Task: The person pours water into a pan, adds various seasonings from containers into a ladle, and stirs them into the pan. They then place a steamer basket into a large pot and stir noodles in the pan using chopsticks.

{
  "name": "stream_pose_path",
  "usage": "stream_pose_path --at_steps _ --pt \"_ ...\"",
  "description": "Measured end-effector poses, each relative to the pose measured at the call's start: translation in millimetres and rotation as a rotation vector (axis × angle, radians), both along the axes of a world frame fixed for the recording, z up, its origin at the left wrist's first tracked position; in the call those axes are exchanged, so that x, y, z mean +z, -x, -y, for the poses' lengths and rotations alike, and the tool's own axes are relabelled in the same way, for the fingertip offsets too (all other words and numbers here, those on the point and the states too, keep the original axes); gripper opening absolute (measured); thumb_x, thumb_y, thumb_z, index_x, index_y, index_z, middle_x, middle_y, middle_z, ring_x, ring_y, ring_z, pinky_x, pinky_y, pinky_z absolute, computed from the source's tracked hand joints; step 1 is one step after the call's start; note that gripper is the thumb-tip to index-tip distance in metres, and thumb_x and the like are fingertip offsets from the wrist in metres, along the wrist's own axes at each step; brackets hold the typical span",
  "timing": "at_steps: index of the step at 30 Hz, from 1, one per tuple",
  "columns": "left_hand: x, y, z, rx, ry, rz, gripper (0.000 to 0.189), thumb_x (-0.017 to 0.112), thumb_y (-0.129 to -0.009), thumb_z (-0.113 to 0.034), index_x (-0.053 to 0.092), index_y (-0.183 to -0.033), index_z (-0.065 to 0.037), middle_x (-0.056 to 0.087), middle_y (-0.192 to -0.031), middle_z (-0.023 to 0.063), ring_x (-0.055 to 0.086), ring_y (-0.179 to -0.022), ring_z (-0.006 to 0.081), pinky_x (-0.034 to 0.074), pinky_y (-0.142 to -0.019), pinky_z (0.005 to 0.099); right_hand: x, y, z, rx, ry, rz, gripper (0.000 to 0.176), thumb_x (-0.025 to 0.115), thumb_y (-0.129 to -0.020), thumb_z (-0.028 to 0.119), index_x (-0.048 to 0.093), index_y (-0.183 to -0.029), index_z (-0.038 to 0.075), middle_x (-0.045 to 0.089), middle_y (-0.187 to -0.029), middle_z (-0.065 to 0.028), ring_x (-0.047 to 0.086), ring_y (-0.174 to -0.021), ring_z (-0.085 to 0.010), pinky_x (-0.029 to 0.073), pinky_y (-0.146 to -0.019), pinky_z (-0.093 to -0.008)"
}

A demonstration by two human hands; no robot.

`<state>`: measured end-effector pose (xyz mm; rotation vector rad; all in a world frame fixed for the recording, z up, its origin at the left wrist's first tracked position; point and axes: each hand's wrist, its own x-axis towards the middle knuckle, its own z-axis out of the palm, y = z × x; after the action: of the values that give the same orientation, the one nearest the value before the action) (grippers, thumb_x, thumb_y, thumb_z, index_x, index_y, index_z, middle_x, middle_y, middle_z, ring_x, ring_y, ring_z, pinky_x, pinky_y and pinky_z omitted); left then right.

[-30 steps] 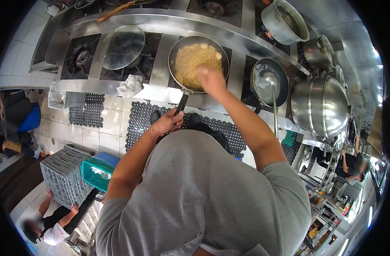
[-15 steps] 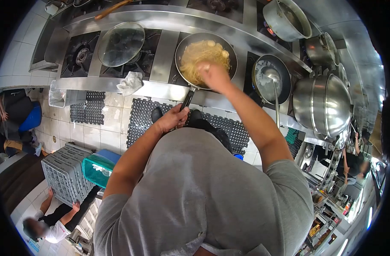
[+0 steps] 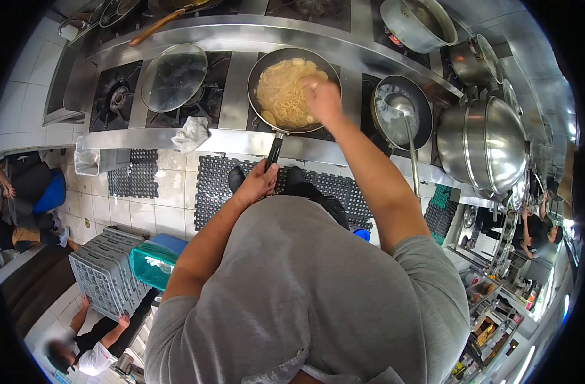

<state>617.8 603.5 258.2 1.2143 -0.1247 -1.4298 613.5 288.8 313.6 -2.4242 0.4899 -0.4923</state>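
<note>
1. A fisheye view from above a person in a grey shirt, who stands at a steel stove (image 3: 138,137) in a commercial kitchen.
2. The left hand (image 3: 257,182) is low, just in front of the stove edge. Its fingers are clenched around the black handle (image 3: 274,152) of a pan (image 3: 251,96).
3. The pan sits on the middle burner of the front row and holds a heap of pale noodles (image 3: 279,96).
4. The right hand (image 3: 323,102) reaches out over the right side of the pan, just above the noodles. Its fingers are bunched and point down; I cannot tell whether they pinch anything.
5. Left of the pan, a round glass lid (image 3: 174,77) lies over the next burner. A crumpled white cloth (image 3: 191,133) rests on the stove's front edge below it.
6. Right of the pan, a second dark pan (image 3: 427,125) holds a metal ladle (image 3: 401,107), whose long handle sticks out past the stove edge.
7. Further right stands a big steel pot (image 3: 481,150) with a domed top. Smaller pots (image 3: 420,22) stand on the back row.
8. Black rubber mats (image 3: 215,179) cover the tiled floor in front of the stove.
9. At lower left, another person (image 3: 81,355) crouches and holds a grey crate (image 3: 103,275) with both hands, beside a teal bin (image 3: 153,262).
10. At far right, well apart, a co-worker in dark clothes (image 3: 539,227) stands among the shelves.
</note>
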Motion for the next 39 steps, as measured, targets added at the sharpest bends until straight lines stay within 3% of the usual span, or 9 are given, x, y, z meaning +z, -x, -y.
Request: stream_pose_path --at_steps 5,8,11,15,20,24,28,31,39 --pt "4 -6 -7 -0.036 0.018 0.003 0.028 0.056 -0.118 -0.037 0.051 -0.105 -0.012 0.047 -0.077 -0.0033 0.043 -0.061 0.0085 0.037 -0.054 0.0267 34 31 -51 0.421 -0.071 -0.067 0.021 0.064 -0.102 0.012 0.077 -0.118 0.008 0.076 -0.112 -0.0169 0.075 -0.103 -0.0378 0.06 -0.092 -0.047" --pt "9 -8 -11 -0.076 0.032 -0.016 0.026 0.055 -0.118 -0.037 0.055 -0.113 -0.011 0.049 -0.078 -0.0028 0.044 -0.066 0.0088 0.037 -0.059 0.0259 74 28 -12 0.014 -0.229 -0.217 0.022 0.066 -0.105 0.02 0.08 -0.118 0.011 0.08 -0.097 -0.0149 0.078 -0.084 -0.0294 0.06 -0.076 -0.0415" --pt "4 -8 -12 -0.095 0.06 -0.021 0.03 0.055 -0.117 -0.04 0.056 -0.117 -0.011 0.046 -0.078 -0.0025 0.042 -0.066 0.0096 0.036 -0.059 0.0267 15 21 59 -0.254 -0.29 -0.022 0.02 0.067 -0.106 0.018 0.08 -0.116 0.006 0.08 -0.089 -0.0141 0.077 -0.073 -0.0222 0.059 -0.069 -0.0373" --pt "10 -10 -10 -0.1 0.076 -0.066 0.029 0.056 -0.117 -0.04 0.056 -0.117 -0.011 0.046 -0.079 -0.0027 0.042 -0.066 0.0094 0.036 -0.059 0.0262 -37 4 48 -0.403 -0.846 0.122 0.018 0.067 -0.106 0.011 0.078 -0.115 -0.001 0.078 -0.092 -0.0121 0.076 -0.078 -0.0176 0.062 -0.069 -0.0314" --pt "11 -12 -10 -0.067 0.039 -0.11 0.027 0.059 -0.117 -0.037 0.052 -0.107 -0.012 0.05 -0.077 -0.0027 0.044 -0.062 0.0088 0.036 -0.056 0.0262 31 -1 9 -0.185 -0.717 0.039 0.019 0.068 -0.106 0.011 0.078 -0.117 0.0 0.079 -0.096 -0.0111 0.078 -0.082 -0.0171 0.064 -0.072 -0.032" --pt "18 -13 -2 -0.102 -0.036 -0.008 0.029 0.063 -0.114 -0.038 0.053 -0.107 -0.012 0.053 -0.077 -0.0025 0.048 -0.06 0.0083 0.038 -0.054 0.0265 6 8 77 -0.288 -0.344 -0.08 0.02 0.069 -0.103 0.013 0.078 -0.117 0.002 0.079 -0.089 -0.0101 0.077 -0.077 -0.0176 0.059 -0.065 -0.03" --pt "12 -5 12 -0.072 -0.095 0.161 0.027 0.072 -0.11 -0.031 0.054 -0.105 -0.012 0.052 -0.069 -0.0048 0.047 -0.052 0.0075 0.036 -0.047 0.0278 -21 1 29 -0.365 -0.8 -0.017 0.018 0.068 -0.108 0.012 0.077 -0.114 -0.001 0.079 -0.095 -0.0107 0.076 -0.079 -0.0156 0.063 -0.07 -0.0282" --pt "8 -4 9 -0.024 -0.099 0.082 0.025 0.074 -0.109 -0.025 0.052 -0.104 -0.013 0.047 -0.064 -0.0064 0.044 -0.046 0.0073 0.033 -0.043 0.0286 8 -3 -25 -0.143 -0.746 -0.072 0.02 0.07 -0.103 0.014 0.08 -0.116 0.003 0.08 -0.089 -0.0117 0.078 -0.076 -0.0182 0.061 -0.069 -0.0325" --pt "0 -2 6 -0.02 -0.052 0.085 0.025 0.073 -0.109 -0.025 0.052 -0.104 -0.013 0.047 -0.062 -0.0059 0.042 -0.044 0.0076 0.032 -0.041 0.0289 -16 -12 78 -0.314 -0.319 0.018 0.018 0.071 -0.102 0.018 0.082 -0.111 0.007 0.082 -0.091 -0.0114 0.08 -0.081 -0.0234 0.061 -0.073 -0.0378"
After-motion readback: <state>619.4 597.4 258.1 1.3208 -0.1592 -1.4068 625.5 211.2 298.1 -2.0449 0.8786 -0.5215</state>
